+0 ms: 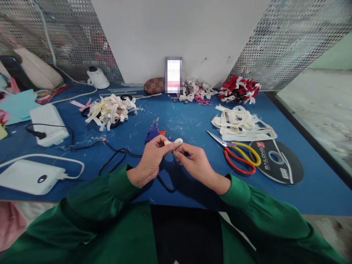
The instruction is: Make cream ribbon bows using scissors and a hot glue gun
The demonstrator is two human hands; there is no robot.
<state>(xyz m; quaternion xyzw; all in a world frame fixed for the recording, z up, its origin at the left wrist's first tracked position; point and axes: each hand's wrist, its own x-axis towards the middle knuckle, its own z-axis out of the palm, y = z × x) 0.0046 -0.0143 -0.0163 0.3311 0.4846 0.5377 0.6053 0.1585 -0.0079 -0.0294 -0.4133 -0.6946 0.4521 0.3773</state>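
My left hand (152, 158) and my right hand (195, 160) meet over the middle of the blue table. Between the fingertips of both is a small looped piece of white ribbon (178, 140). Each hand is closed in a pinch on it, and the fingers hide part of the ribbon. Just beyond my left hand lies a blue glue gun (152, 132) with an orange trigger, partly covered by that hand. To the right of my right hand, scissors (242, 156) with red and yellow handles lie with their blades pointing up and left.
Cream ribbon strips (242, 124) and a black ribbon spool (291, 165) lie at right. Ribbon bow piles (111, 112) and red-white bows (239, 90) sit farther back, near a propped phone (173, 75). A black cord (118, 151), power strip (49, 123) and power bank (30, 178) occupy the left.
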